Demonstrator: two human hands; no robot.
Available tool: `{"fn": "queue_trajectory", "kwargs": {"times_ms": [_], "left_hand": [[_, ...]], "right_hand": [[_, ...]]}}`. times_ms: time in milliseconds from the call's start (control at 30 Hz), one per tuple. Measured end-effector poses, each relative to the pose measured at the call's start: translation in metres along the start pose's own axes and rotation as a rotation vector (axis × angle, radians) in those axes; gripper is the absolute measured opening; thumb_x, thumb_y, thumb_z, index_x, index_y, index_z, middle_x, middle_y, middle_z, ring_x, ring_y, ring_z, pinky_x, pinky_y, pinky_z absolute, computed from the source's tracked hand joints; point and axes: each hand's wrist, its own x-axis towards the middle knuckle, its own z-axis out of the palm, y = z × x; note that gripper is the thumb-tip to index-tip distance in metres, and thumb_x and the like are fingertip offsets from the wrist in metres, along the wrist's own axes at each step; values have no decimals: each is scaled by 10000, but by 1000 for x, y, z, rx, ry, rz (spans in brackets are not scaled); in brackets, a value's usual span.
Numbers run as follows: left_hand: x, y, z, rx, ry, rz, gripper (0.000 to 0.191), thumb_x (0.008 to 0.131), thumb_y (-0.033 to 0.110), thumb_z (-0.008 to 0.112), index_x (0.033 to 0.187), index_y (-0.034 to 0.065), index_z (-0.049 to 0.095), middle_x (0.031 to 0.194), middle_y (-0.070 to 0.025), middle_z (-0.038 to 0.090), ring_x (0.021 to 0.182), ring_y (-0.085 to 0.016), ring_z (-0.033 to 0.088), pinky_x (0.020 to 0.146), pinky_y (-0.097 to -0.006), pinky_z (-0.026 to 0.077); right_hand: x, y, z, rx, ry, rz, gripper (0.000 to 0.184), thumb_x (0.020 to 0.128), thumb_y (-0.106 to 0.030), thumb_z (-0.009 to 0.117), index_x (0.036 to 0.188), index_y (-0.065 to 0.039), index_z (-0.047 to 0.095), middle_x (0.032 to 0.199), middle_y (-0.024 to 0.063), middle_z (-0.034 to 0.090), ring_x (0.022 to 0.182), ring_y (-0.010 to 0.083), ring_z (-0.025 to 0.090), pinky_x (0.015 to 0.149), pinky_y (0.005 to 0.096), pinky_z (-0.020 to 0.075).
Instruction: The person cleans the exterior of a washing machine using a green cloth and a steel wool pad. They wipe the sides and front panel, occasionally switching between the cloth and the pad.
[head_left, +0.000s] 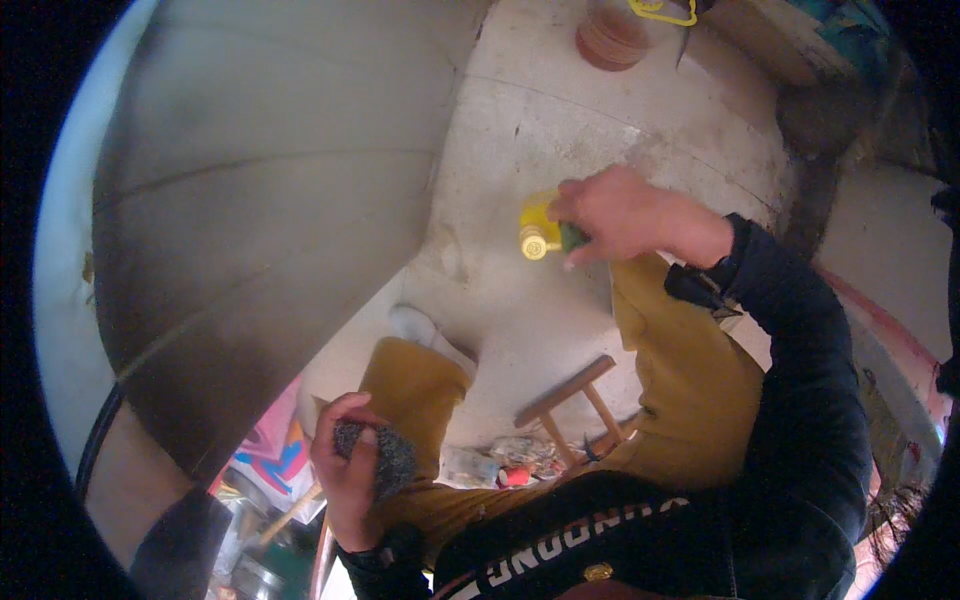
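My left hand (351, 472) is closed around a grey, coarse scouring pad (396, 461) that looks like steel wool, held above my left thigh. Out in front, my right hand (626, 214) grips a yellow bottle (538, 206) with a pale yellow cap facing up toward me. Part of the bottle's green area shows between my fingers; the rest of that side is hidden by the hand. The bottle is over the pale floor (517, 300), and whether it touches the floor I cannot tell.
A large grey panel (277, 187) rises along the left. At the top stands a reddish translucent tub (611, 37) beside a yellow-framed item (667, 11). Between my mustard-trousered legs are a small wooden stool (566, 394) and a red-ended object (515, 476). Assorted household items (259, 577) lie lower left.
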Motion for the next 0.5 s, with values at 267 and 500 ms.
{"fn": "queue_trajectory", "kwargs": {"times_ms": [267, 500], "left_hand": [[3, 0, -1, -19, -24, -4, 359, 791, 24, 543, 1144, 51, 599, 869, -62, 631, 853, -145, 591, 819, -276, 457], [0, -2, 2, 49, -12, 31, 354, 792, 29, 544, 1142, 47, 596, 865, -68, 629, 850, -160, 590, 814, -284, 453]], "right_hand": [[6, 16, 40, -179, 144, 127, 424, 645, -140, 723, 1033, -63, 571, 972, 130, 613, 907, 330, 624, 707, 441, 539], [-4, 46, 34, -91, 384, 155, 385, 649, -146, 727, 996, -79, 574, 920, 132, 611, 931, 347, 595, 756, 442, 518]]}}
